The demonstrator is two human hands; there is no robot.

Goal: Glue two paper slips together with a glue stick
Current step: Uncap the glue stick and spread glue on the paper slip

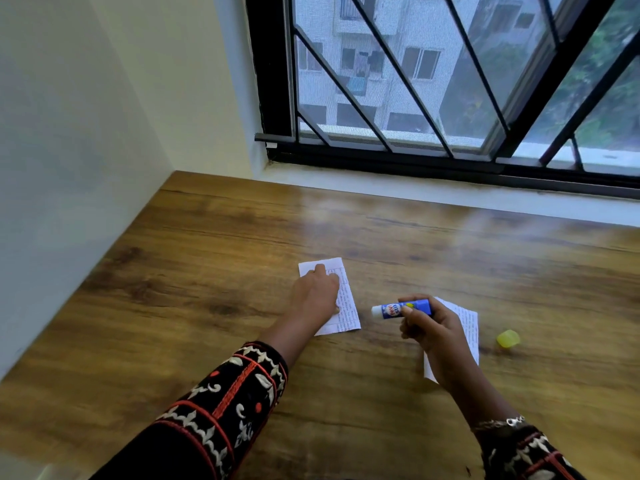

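The left hand (pixel 317 292) is lying flat, pinning one slip (pixel 348 299) while the right hand's (pixel 433 327) grip is closing around the uncapped glue stick (pixel 403 309), best stroked along that slip's edge.

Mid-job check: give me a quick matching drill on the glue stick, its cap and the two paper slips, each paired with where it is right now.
Things:
1. glue stick
2. yellow cap
3. left paper slip
4. right paper slip

Places:
A. pressed flat under the left hand
B. loose on the table, far right
C. held in the right hand, uncapped
D. lying partly beneath the right hand

Pairs: 1-C, 2-B, 3-A, 4-D
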